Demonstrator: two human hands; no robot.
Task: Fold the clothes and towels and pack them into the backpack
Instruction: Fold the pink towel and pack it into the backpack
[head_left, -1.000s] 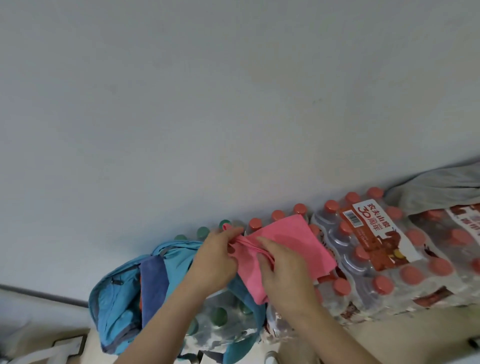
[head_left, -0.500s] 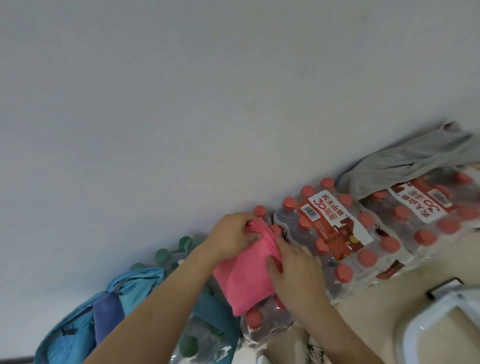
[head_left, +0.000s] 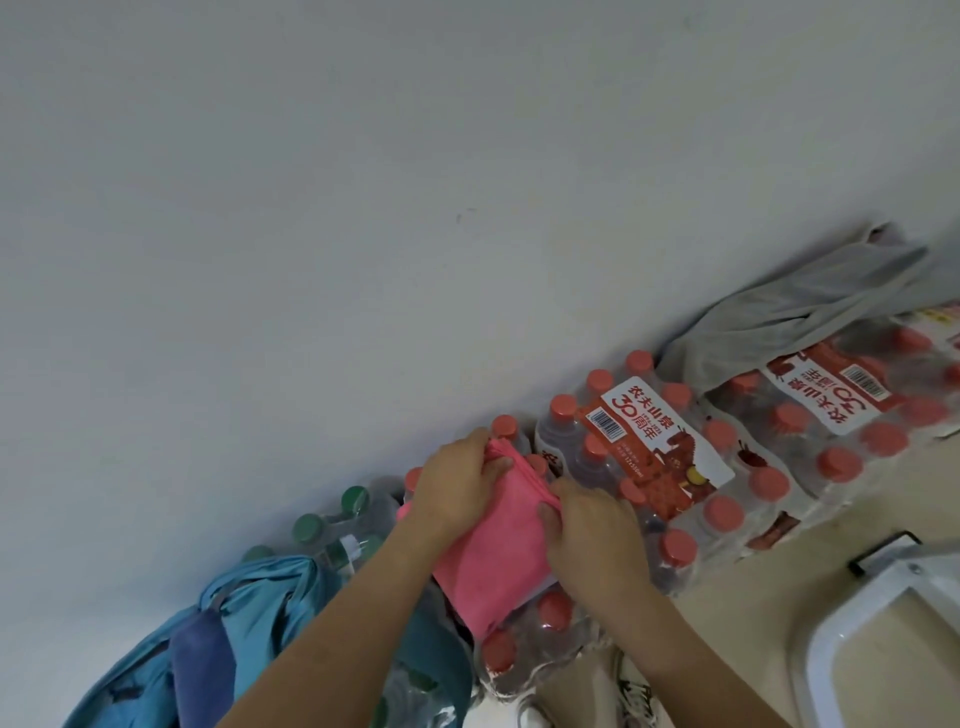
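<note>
We are mid-fold on the pink towel (head_left: 493, 566), which lies on the bottle pack (head_left: 524, 654) under our fingers (head_left: 494, 464), left hand (head_left: 457, 493) and right hand (head_left: 595, 543) both pinching its folded edge, and next, we judge, it needs flattening and carrying to the backpack (head_left: 270, 597) left of the fingers.

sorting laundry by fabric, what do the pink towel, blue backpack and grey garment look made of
The pink towel: soft matte cloth with a fuzzy look, likely microfibre or terry; its layers fold thick and rounded. The blue backpack: thin woven synthetic, probably nylon or polyester; smooth surface, crisp creases. The grey garment: matte knit, perhaps cotton jersey; it drapes limply over a bottle pack.
</note>
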